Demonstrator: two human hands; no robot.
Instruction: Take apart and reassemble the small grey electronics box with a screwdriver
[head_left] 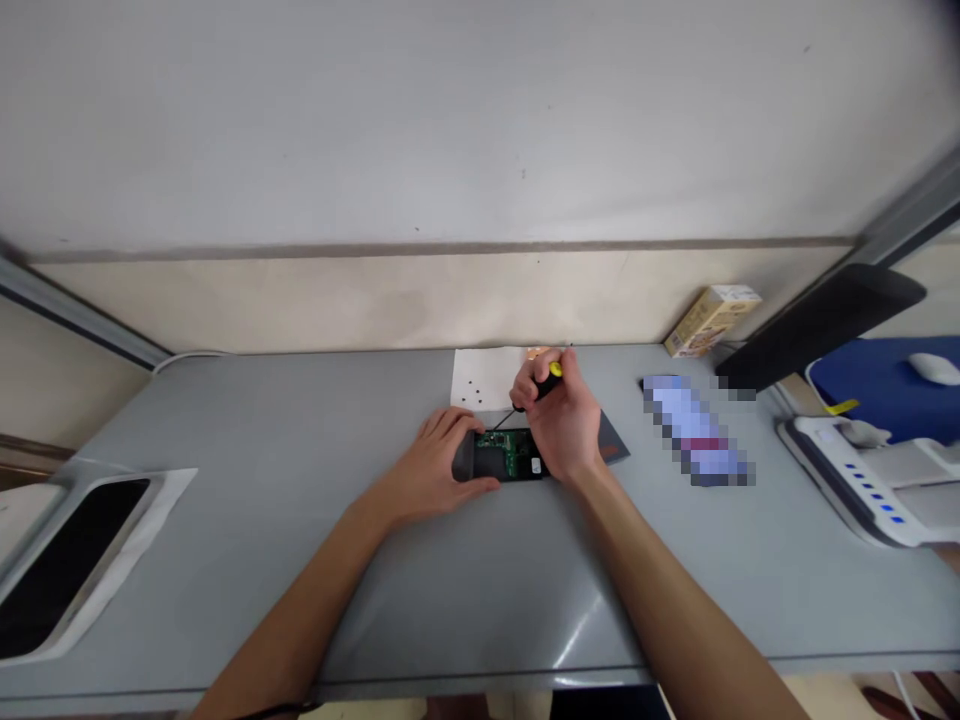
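Observation:
An opened black device [491,464] with a green circuit board showing lies flat on the grey table. Gripping its left end, my left hand [439,460] has the fingers along the far edge and the thumb along the near edge. My right hand [562,415] is closed round a screwdriver [550,380] with a black and yellow handle. The thin shaft slants down to the left, its tip at the upper left part of the board; whether it sits in a screw is too small to tell. Behind the device, several small dark screws [480,391] lie on a white sheet [463,365].
A dark grey flat piece [613,440] lies partly under my right hand. Farther right are a blurred-out phone [694,430], a small carton [709,318], a black upright panel [817,330] and a white multi-slot unit [847,480]. A black-screened tablet [67,560] is at the left.

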